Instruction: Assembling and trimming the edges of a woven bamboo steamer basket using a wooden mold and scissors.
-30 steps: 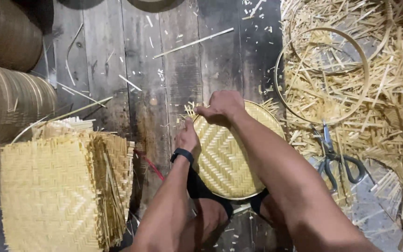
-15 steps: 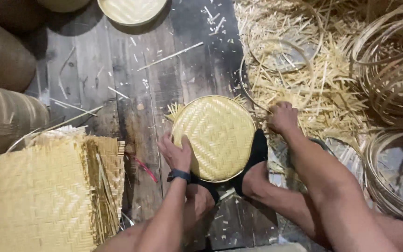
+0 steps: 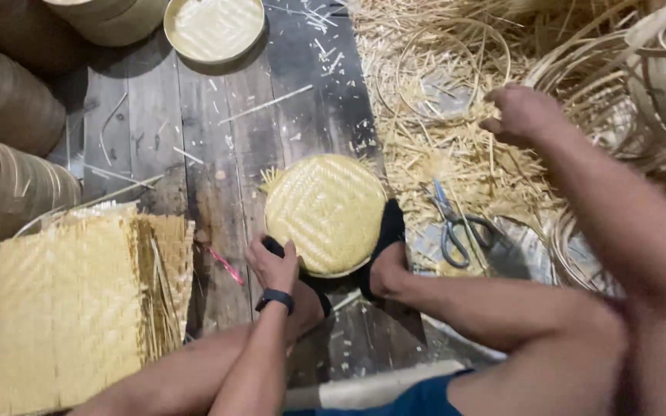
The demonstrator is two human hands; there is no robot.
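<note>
A round woven bamboo disc [image 3: 325, 212] lies on the dark plank floor, pinned at its near edge between my two feet in black socks [image 3: 383, 246]. My left hand [image 3: 273, 266], a black band on its wrist, grips the disc's lower left rim. My right hand [image 3: 522, 115] is out to the far right, fingers curled, above a heap of loose bamboo strips [image 3: 456, 146]. Whether it holds a strip is unclear. Grey-handled scissors [image 3: 452, 227] lie just right of the disc.
A stack of square woven mats [image 3: 63, 308] sits at the left, with a pink stick [image 3: 227, 266] beside it. Cylindrical baskets [image 3: 1, 185] line the left edge. A round woven tray [image 3: 213, 27] lies at the top. Bamboo hoops [image 3: 641, 85] pile up at the right.
My right hand left the disc's rim and reached up and to the right over the strips. My left hand slid down to the lower left rim. The view shifted right.
</note>
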